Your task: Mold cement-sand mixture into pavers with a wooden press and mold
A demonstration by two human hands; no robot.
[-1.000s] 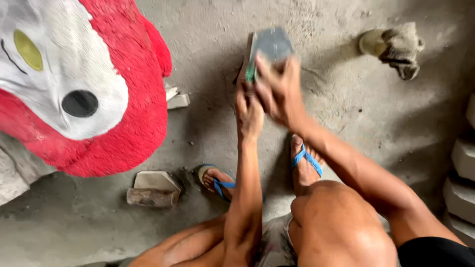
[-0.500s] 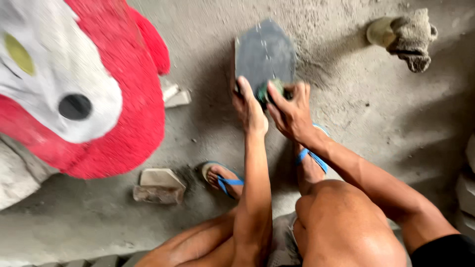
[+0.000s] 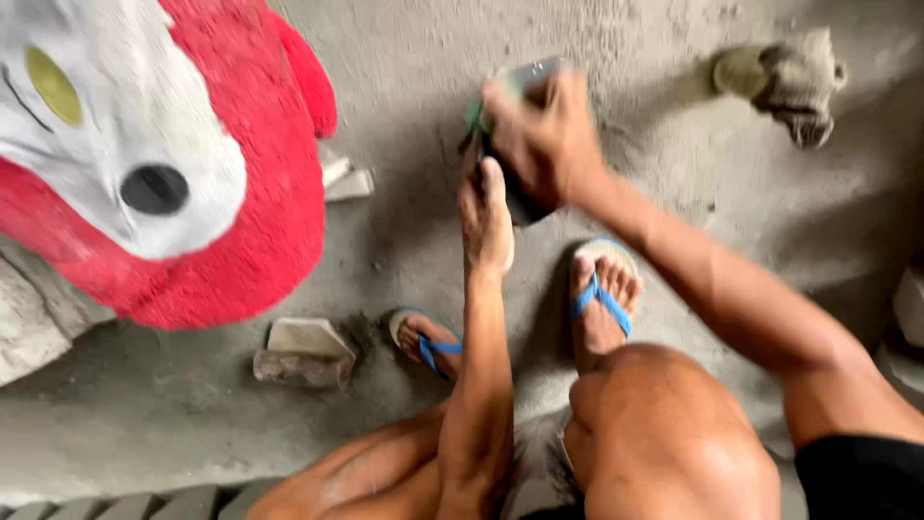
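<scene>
Head view, looking down at my squatting legs over a concrete floor (image 3: pixel 674 193). My right hand (image 3: pixel 547 135) closes over the top of a dark flat slab (image 3: pixel 525 193), fingers (image 3: pixel 500 106) curled around its upper edge; a bit of green shows at the slab's upper left, too blurred to identify. My left hand (image 3: pixel 484 217) rises from below, fingers extended and pressed against the slab's lower left side, not wrapped around it. The slab is held upright-tilted above the floor, between the two hands and just beyond my feet. Both feet wear blue-strapped sandals: left sandal (image 3: pixel 428 342), right sandal (image 3: pixel 602 294). To the left stands a large red and white figure (image 3: pixel 173 164) with a black spot and a yellow oval. A small stone block (image 3: pixel 303 351) lies near the left sandal, and another pale block (image 3: pixel 346 178) sits against the figure. A grey lump (image 3: pixel 780 82) rests at upper right, well apart.
</scene>
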